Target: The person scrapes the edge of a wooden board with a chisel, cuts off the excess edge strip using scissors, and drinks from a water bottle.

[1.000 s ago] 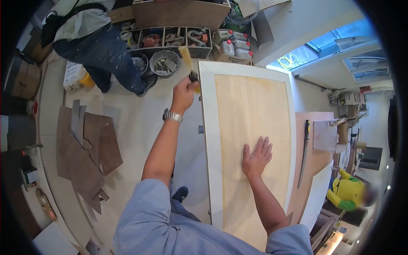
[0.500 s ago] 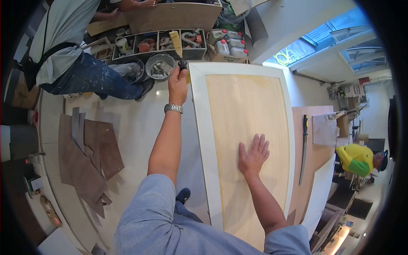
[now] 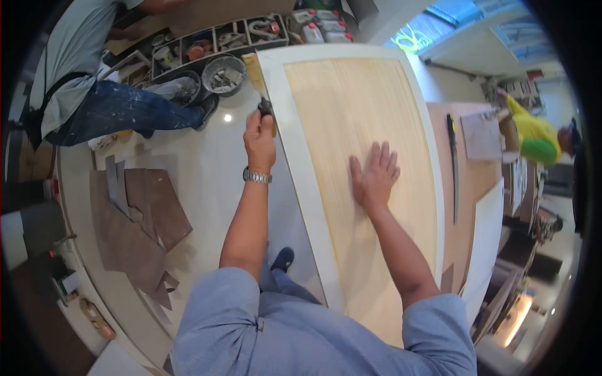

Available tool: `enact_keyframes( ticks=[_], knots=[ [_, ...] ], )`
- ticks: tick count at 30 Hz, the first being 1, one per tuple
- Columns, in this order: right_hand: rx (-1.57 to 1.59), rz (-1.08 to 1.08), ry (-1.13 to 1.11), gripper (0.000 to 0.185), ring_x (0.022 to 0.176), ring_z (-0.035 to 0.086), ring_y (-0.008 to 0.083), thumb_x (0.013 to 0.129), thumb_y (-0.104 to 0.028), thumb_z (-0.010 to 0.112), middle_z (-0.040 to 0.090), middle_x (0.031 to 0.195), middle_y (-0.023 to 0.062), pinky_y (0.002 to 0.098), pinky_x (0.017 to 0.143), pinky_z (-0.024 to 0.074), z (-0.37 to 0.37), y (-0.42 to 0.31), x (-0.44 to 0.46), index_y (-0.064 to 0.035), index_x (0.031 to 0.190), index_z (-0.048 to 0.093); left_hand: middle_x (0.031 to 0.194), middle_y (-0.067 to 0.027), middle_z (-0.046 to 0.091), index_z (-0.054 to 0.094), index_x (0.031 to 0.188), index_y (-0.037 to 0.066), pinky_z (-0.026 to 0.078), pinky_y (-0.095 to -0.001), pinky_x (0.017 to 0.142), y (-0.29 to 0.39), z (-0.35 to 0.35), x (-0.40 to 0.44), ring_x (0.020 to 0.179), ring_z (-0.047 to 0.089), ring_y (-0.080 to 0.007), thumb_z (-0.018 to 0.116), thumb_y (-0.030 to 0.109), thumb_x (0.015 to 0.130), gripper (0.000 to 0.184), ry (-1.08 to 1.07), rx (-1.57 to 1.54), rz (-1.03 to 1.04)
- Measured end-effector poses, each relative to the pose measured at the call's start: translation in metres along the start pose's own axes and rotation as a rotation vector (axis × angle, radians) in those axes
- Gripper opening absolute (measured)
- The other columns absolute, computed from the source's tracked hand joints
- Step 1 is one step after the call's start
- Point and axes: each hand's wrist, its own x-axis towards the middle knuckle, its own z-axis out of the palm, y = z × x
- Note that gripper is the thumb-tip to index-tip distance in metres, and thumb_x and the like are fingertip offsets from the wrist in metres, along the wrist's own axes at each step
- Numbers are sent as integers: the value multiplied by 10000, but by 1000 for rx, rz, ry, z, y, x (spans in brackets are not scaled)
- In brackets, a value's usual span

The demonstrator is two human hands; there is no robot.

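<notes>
The white-framed panel (image 3: 335,194) runs near to far. Beside its far left edge, the left hand (image 3: 259,147) has its grip closed around a yellow-tipped tool (image 3: 254,72); the right hand (image 3: 374,178) (grip spread) rests on the panel.

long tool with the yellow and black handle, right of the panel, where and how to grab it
Likely best by its handle, right hand coming from above: the tool lies on the brown board with nothing over it, handle at the far end, long narrow blade at the near.
</notes>
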Motion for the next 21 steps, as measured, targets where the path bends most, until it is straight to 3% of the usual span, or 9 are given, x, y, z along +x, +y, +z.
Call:
enact_keyframes(
  ticks=[2, 5, 9, 12, 18, 21],
  knots=[
    [-11, 0, 16, 804, 1498, 105, 428, 954, -595, 449, 199, 1626, 175, 600, 1185, 72, 3, 2, 1, -64, 1538, 295, 936, -104, 612, 605, 1079, -22, 453, -326, 729, -9, 1, -11, 777, 526, -205, 565, 138, 981, 192, -2, -47, 4],
    [-19, 4, 21, 816, 1502, 99, 421, 954, -621, 412, 188, 1634, 156, 599, 1188, 64, 7, 5, 4, -76, 1547, 282, 801, -38, 539, 578, 997, 0, 428, -282, 693, 3, -7, -95, 749, 470, -130, 536, 153, 1008, 160, -27, -3, -6],
    [6, 30, -3, 831, 1510, 78, 408, 954, -642, 371, 168, 1647, 129, 582, 1199, 52, 6, 6, 3, -88, 1562, 253, 955, -74, 564, 585, 1051, -14, 448, -292, 764, 6, -25, -206, 850, 521, -173, 548, 111, 1002, 139, -116, 60, 6],
    [0, 31, -8, 827, 1518, 78, 381, 960, -642, 350, 151, 1654, 112, 560, 1209, 56, 3, 6, -1, -96, 1570, 234, 1140, -150, 575, 575, 1177, -55, 481, -331, 837, 13, -41, -265, 998, 574, -268, 604, 113, 980, 261, -221, 38, 76],
    [48, -163, 1, 808, 1523, 110, 325, 973, -633, 338, 162, 1651, 103, 532, 1219, 87, 23, 31, -58, -98, 1569, 236, 1155, -137, 555, 599, 1188, -40, 477, -317, 879, 41, -94, -336, 1019, 571, -254, 612, 23, 944, 252, -534, 90, 213],
    [110, -210, -55, 808, 1523, 119, 314, 961, -633, 392, 173, 1648, 100, 517, 1224, 109, 15, 53, -144, -91, 1551, 283, 1091, -107, 577, 604, 1128, -29, 481, -296, 804, 9, -137, -354, 936, 559, -173, 592, 93, 978, 193, -554, 62, 23]
  ],
)
